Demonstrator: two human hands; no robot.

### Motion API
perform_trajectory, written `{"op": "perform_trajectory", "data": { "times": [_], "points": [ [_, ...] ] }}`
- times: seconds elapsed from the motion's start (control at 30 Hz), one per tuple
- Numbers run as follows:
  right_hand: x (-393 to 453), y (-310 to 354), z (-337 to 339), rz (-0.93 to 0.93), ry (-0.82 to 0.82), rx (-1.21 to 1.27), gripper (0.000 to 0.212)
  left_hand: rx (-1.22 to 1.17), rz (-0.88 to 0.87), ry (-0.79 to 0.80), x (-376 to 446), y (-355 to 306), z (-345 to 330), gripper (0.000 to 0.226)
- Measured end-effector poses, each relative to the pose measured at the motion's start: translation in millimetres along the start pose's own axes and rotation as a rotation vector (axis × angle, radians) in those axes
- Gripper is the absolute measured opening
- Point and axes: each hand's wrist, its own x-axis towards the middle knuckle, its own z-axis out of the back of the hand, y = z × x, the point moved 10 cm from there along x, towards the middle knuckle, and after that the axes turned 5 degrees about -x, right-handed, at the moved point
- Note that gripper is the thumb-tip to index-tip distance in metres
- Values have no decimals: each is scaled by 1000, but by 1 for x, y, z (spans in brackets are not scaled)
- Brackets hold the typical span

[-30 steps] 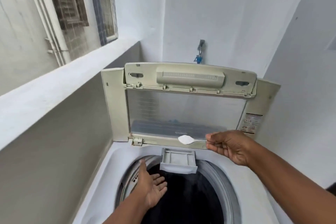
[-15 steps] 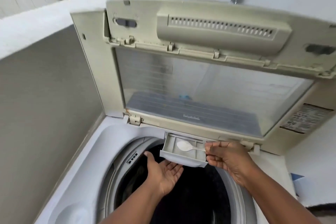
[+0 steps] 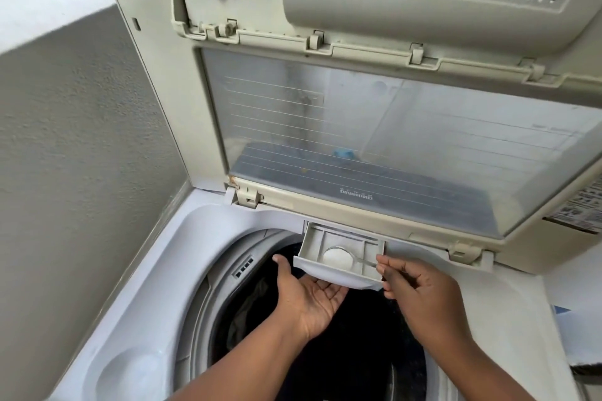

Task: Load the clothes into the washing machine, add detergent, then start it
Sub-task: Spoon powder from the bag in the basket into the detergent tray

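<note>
Right hand: the right hand pinches the thin handle of a small spoon between thumb and fingertips, the other fingers loosely curled.
Spoon: its bowl, heaped with white detergent powder, sits level just off the fingertips, inside the detergent drawer and over a middle compartment.
Left hand: the left hand lies palm up with fingers relaxed and holds nothing; it is cupped below the drawer's front lip, across from the right hand. Whether the fingertips touch the lip, I cannot tell.
Drawer: pulled out from under the raised lid, it overhangs the drum opening.
Clothes: dark clothes lie in the drum, below both hands and already loaded, as far as I can judge.
Step in hand: tipping the powder into the drawer; starting the machine is not yet done.
Risk, spill: the handle is slim and held only at its end, so a quick twist could throw powder past the compartment walls onto the rim or into the drum.
Risk, drawer: it hangs well out; pressing down with the spoon could tilt it and shed powder over the front lip.
</note>
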Motion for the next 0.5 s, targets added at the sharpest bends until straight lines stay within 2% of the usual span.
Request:
{"op": "perform_trajectory", "data": {
  "times": [0.1, 0.23, 0.37, 0.5],
  "points": [
    [-13, 30, 3, 402, -93, -269, 18, -26, 1, 3, -4, -2, -6, 110],
    [-33, 42, -9, 753, -70, -527, 29, -43, -3, 32, -10, -4, -18, 104],
    [-45, 49, -10, 896, -90, -597, 36, -15, -13, 51, -18, -6, -21, 100],
    [-46, 56, -15, 888, -99, -627, 37, 6, -31, 60, -27, -11, -20, 95]
  ]
}}
